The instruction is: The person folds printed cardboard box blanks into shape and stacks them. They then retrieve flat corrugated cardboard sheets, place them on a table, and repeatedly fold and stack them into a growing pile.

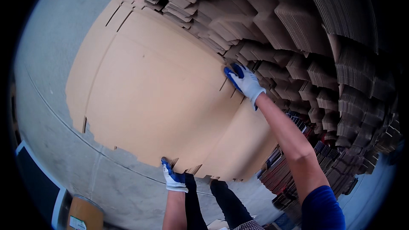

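A large flat sheet of tan cardboard [145, 89] fills the middle of the view, with slots cut into its edges and crease lines across it. My left hand [172, 178], in a white glove with blue coating, is closed on its near edge beside a slot. At the sheet's right edge, next to some short slots, my right hand [245, 81] grips it in a matching glove. The underside of the sheet is hidden, as are some of the fingers. Toward my right hand and the near right corner, the surface bends slightly.
Tall stacks of flattened cardboard [306, 25] rise along the right side, close to my right arm. Lower stacks with dark and reddish edges [294, 166] stand below them. Grey concrete floor [51, 59] lies to the left. A brown drum [85, 211] and a dark framed panel [38, 187] are at lower left.
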{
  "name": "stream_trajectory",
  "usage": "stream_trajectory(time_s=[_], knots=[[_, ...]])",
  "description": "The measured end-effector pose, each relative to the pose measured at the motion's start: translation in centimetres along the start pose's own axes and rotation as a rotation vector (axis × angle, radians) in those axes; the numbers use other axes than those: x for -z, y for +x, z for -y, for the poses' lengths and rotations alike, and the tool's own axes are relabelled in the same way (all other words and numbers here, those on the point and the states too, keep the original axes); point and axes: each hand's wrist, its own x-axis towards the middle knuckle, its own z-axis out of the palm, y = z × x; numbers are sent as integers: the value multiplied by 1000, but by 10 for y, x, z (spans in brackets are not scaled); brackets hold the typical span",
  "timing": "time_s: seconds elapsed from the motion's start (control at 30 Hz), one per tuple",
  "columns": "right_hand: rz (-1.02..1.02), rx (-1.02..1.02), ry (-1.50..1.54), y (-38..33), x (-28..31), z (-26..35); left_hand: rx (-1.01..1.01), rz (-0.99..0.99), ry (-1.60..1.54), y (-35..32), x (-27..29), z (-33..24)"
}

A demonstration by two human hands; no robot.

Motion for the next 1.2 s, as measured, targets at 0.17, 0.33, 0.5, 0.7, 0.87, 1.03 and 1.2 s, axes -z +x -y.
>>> stream_trajectory(time_s=[0.17, 0.33, 0.5, 0.7, 0.87, 1.03, 1.2], knots=[[-68, -30, 23, -8, 3, 2, 35, 13, -28, 1, 6, 5], [-71, 23, 232, -55, 23, 31, 141, 108, -96, -4, 42, -5], [128, -163, 252, -33, 30, 18, 78, 117, 1, -5, 32, -1], [178, 155, 170, -80, 50, 41, 49, 117, -51, -1, 83, -9], [353, -115, 474, -21, 18, 7, 132, 182, -23, -15, 54, -11], [221, -27, 327, -7, -2, -7, -120, 25, 274, -41, 14, -12], [60, -4, 147, 9, 2, -17, 56, 3, -163, 1, 8, 9]])
